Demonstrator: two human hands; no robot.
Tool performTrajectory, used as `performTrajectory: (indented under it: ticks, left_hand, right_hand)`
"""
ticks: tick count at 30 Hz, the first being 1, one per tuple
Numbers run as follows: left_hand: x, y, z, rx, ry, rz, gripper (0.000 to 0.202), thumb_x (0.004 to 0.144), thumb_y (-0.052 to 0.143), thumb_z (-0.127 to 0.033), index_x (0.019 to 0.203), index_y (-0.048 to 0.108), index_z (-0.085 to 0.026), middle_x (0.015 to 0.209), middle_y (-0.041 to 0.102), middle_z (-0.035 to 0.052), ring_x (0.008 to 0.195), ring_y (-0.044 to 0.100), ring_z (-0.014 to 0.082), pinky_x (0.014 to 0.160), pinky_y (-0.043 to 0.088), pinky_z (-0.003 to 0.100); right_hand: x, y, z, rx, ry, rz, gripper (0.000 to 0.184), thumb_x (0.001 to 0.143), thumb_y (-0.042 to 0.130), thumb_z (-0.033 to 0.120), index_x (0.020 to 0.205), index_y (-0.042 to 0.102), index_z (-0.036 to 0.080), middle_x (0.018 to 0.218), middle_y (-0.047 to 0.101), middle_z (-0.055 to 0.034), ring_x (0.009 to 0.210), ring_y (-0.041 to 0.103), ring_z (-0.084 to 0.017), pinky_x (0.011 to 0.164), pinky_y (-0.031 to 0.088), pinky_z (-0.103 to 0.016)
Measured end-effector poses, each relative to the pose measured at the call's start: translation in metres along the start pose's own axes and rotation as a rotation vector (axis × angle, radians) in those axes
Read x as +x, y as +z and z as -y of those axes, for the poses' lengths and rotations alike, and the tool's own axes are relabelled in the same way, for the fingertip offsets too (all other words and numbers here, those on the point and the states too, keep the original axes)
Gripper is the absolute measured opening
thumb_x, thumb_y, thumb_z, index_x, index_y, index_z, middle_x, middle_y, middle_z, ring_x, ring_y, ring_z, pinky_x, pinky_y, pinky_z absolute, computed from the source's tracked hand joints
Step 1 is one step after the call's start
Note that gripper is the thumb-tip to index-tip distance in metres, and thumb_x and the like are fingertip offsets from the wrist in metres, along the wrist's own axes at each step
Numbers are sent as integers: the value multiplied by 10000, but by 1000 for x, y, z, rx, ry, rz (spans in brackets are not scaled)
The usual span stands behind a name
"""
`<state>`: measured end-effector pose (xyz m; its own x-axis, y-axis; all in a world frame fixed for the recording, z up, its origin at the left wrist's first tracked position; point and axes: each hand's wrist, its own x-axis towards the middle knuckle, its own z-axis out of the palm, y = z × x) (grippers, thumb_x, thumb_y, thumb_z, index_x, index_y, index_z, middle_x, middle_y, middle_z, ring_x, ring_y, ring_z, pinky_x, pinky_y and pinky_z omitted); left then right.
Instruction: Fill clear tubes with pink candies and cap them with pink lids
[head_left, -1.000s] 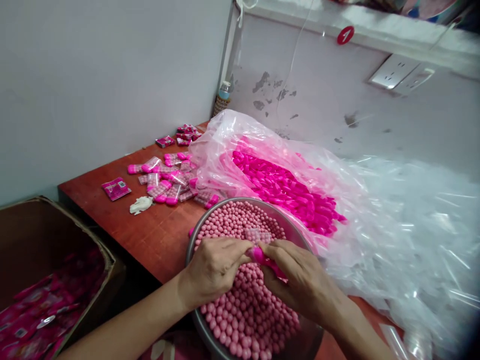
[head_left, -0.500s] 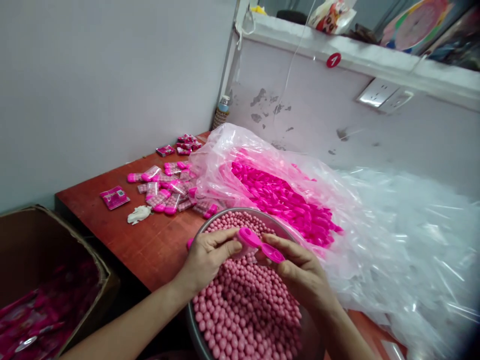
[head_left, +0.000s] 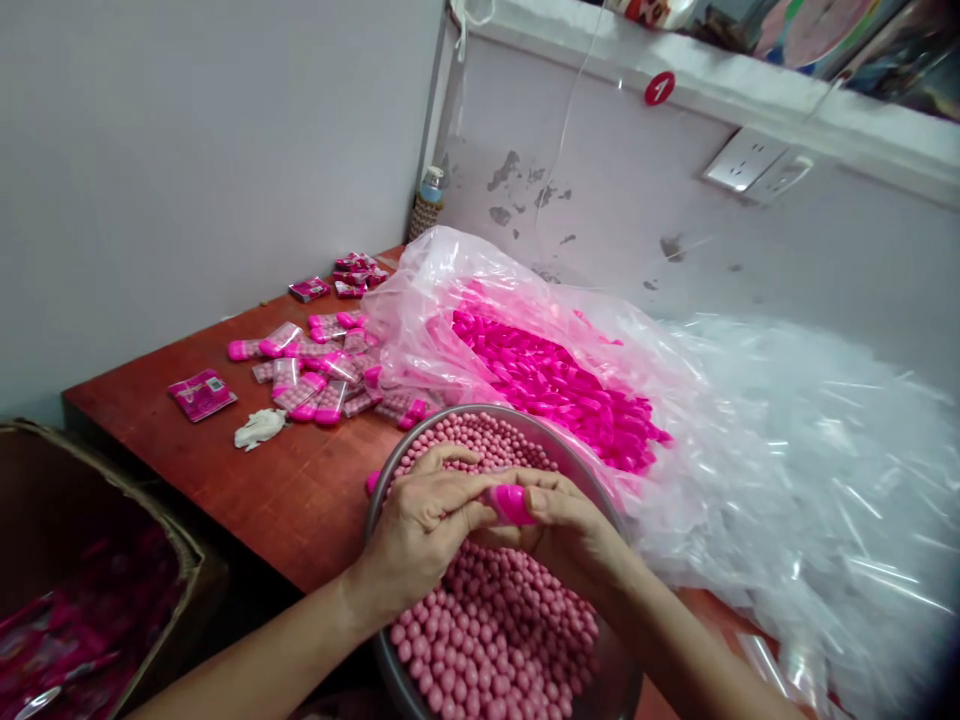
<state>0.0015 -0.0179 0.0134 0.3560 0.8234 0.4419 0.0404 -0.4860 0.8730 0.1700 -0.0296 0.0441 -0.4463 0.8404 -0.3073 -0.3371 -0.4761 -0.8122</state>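
Cap (head_left: pixel 512 504), glossy pink, sits btwn your two hands, just above the gray bowl (head_left: pixel 583 462). Your L hand (head_left: pixel 420 520) is clamped on the cap's L end, fingers together; your R hand (head_left: pixel 574 535) is clamped on the other end, thumb pressed on top. Your hands meet there, so can't tell what's under the cap: fingers hide it.

Pink beads (head_left: pixel 487 640) fill most of the bowl below your hands. Just behind the bowl, to its R, you've got a clear bag (head_left: pixel 427 270), mouth open, w/ loose pink caps (head_left: pixel 570 395) piled inside. Farther R of the bowl, a big heap of clear plastic (head_left: pixel 817 430) spreads over the red table (head_left: pixel 300 510).

L of the bowl & behind it: a cluster of bead-filled packs (head_left: pixel 307 370) w/ pink ends, some overlapping. Farther L of the bowl, a crumpled white thing (head_left: pixel 259 429) lies near a flat pink packet (head_left: pixel 201 395). Well behind the bowl, small packets (head_left: pixel 356 272) sit in a bunch, & a bottle (head_left: pixel 427 200) stands by the wall. Low L of the bowl, off the table, a cardboard box (head_left: pixel 199 570) holds more pink packs (head_left: pixel 60 640), dim & blurry.
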Motion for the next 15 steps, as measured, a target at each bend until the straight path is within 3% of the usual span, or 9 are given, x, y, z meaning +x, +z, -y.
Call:
performTrajectory:
  ticks: [5, 9, 12, 15]
  left_hand:
    - [-4, 2, 0, 46, 34, -22, 288, 828, 555, -125, 1066, 669, -242, 948, 714, 34, 1021, 549, 209, 931, 418, 382]
    - [1, 1, 0, 36, -91, -107, 238, 824, 567, -184, 1027, 686, -219, 1014, 687, 49, 1048, 561, 206, 929, 438, 354]
    - [23, -16, 0, 16, -198, -216, 261, 810, 591, -265, 1044, 676, -184, 1065, 680, 61, 1021, 594, 216, 931, 446, 364]
    - [60, -50, 7, 37, -194, -398, 347, 792, 608, -331, 1089, 647, -155, 1022, 705, 52, 952, 629, 211, 874, 489, 348]
  right_hand:
    - [7, 4, -6, 3, -23, -38, 214, 677, 672, 269, 821, 686, 112, 773, 698, -86, 815, 659, -229, 842, 485, -441]
    - [11, 2, 1, -87, -32, -59, 260, 767, 619, 383, 885, 661, 156, 886, 695, -80, 820, 658, -194, 803, 511, -391]
    - [10, -12, 18, -165, -69, -59, 446, 765, 557, 557, 1036, 606, 207, 1084, 643, -98, 859, 652, -203, 752, 530, -384]
    - [0, -37, 34, -399, -183, -214, 447, 776, 559, 535, 1088, 575, 215, 1123, 616, -98, 876, 642, -197, 731, 534, -349]
